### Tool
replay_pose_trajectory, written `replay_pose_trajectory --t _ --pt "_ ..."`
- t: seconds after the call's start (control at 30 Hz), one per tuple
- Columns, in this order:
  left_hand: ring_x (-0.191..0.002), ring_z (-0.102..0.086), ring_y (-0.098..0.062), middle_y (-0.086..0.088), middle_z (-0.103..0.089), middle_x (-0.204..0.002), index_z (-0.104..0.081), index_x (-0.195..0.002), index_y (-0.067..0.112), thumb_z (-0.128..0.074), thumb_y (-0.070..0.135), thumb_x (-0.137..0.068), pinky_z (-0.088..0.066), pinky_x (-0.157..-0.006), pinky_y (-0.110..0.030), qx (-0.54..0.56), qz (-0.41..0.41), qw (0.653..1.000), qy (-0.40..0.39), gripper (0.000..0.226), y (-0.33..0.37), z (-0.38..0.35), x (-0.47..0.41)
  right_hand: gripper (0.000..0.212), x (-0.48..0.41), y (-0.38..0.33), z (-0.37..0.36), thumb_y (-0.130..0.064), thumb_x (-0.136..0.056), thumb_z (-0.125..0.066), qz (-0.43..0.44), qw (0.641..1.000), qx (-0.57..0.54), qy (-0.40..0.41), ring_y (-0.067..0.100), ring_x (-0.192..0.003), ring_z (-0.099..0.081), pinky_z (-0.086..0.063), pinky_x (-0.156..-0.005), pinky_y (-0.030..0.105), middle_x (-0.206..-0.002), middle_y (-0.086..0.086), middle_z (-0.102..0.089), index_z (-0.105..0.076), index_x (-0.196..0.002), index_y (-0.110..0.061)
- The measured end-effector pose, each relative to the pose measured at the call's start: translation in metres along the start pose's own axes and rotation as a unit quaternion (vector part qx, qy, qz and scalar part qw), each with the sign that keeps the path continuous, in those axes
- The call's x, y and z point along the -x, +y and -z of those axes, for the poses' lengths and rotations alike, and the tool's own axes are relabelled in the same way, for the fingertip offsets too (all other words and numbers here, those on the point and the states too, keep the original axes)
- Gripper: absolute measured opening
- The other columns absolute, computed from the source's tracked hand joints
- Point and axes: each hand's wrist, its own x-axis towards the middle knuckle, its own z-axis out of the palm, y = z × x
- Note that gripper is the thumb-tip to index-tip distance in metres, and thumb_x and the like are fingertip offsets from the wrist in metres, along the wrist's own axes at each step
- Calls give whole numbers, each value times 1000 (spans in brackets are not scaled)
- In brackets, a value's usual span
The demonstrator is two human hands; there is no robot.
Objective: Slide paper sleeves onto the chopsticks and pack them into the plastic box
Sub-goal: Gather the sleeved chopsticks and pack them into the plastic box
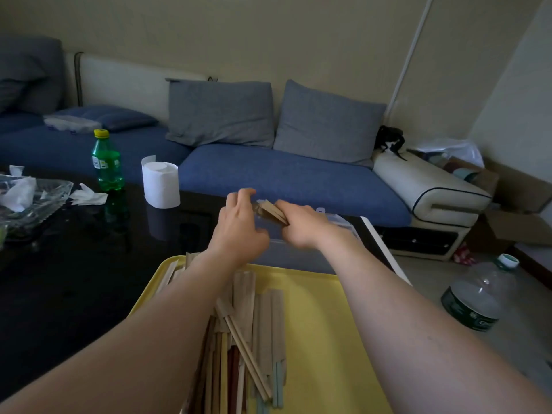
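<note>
Right hand is curled round a bundle of sleeved chopsticks, gripping it at a slant just over the clear plastic box. The box sits at the far side of the black table, mostly hidden behind both hands.

Left hand is right at the bundle's upper end, fingers loose and a bit spread, forefinger raised. It's blurry there, so from my end I can't tell if it actually touches the bundle.

Closer to me, under both forearms, there's a yellow tray with a messy pile of bare chopsticks and brown paper sleeves on its left half.

Further left on the table: a white paper roll, a green bottle and a glass dish with crumpled tissues. Blue sofa behind all that, and a big water jug on the floor to the right.
</note>
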Motion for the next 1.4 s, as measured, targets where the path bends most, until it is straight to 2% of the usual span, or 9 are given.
replay_pose_trajectory --t 0.07,0.2,0.47,0.6,0.67,0.8,0.97,1.07,1.4 --pt "-140 -36 -33 -5 -35 -154 -36 -155 21 -63 15 -92 -38 -108 -43 -32 -1 999 -17 68 -2 -1 -3 30 -3 2 -3 -11 -96 -53 -29 999 -25 -36 34 -112 -61 -52 -95 48 -114 3 -64 -59 -119 -31" --pt "-133 -40 -34 -2 -44 -152 -41 -153 28 -49 13 -96 -28 -107 -37 -79 -52 995 -35 59 -7 -8 -6 17 -9 3 -3 -20 -98 -60 -72 991 -97 -61 26 -84 -61 -44 -68 35 -87 4 -65 -65 -82 -22" --pt "-117 -53 -27 -7 -66 -129 -69 -117 14 -43 26 -101 -35 -103 -37 -126 -42 991 -23 33 -5 -5 -2 29 -1 10 5 -57 -78 -89 -53 976 -208 -24 12 -107 -69 -55 -95 34 -105 -13 -79 -86 -90 -31" --pt "-128 -53 -30 -10 -55 -142 -65 -131 11 -48 18 -103 -48 -103 -41 -138 -42 989 -24 34 -1 4 4 11 8 6 11 -36 -88 -85 -48 982 -184 -5 15 -104 -71 -58 -91 34 -96 -9 -80 -87 -86 -26" --pt "-120 -59 -27 -10 -56 -137 -72 -118 8 -49 17 -103 -53 -98 -40 -159 -43 986 -38 28 -2 6 7 19 14 -2 12 -18 -92 -69 -67 986 -138 60 26 -98 -72 -61 -81 41 -90 3 -78 -81 -78 -12" --pt "-98 -64 -23 -7 -60 -130 -67 -104 11 -55 22 -101 -58 -85 -38 -199 -23 978 -63 17 -5 9 13 28 47 -34 24 -27 -96 -58 -103 982 -33 156 33 -83 -55 -43 -68 37 -83 4 -49 -44 -74 -17" --pt "-112 -56 -30 -9 -53 -132 -62 -127 12 -59 15 -95 -52 -94 -46 -249 -51 963 -87 31 9 13 21 34 87 -68 19 -33 -101 -61 -161 980 -78 -89 31 -66 -80 -69 -74 43 -83 17 -78 -62 -114 -1" --pt "-123 -49 -31 -9 -44 -142 -52 -141 16 -60 16 -95 -48 -102 -48 -257 -54 961 -83 46 13 17 25 64 102 -75 13 -35 -111 -54 -236 928 -129 -258 41 -93 -81 -66 -92 50 -119 35 -73 -39 -158 6" --pt "-122 -47 -28 -8 -39 -141 -48 -141 19 -57 25 -99 -49 -102 -47 -242 -46 963 -106 44 13 25 37 59 112 -79 -16 -39 -109 -60 -258 900 -65 -344 32 -114 -76 -61 -102 39 -139 26 -64 -50 -142 10"
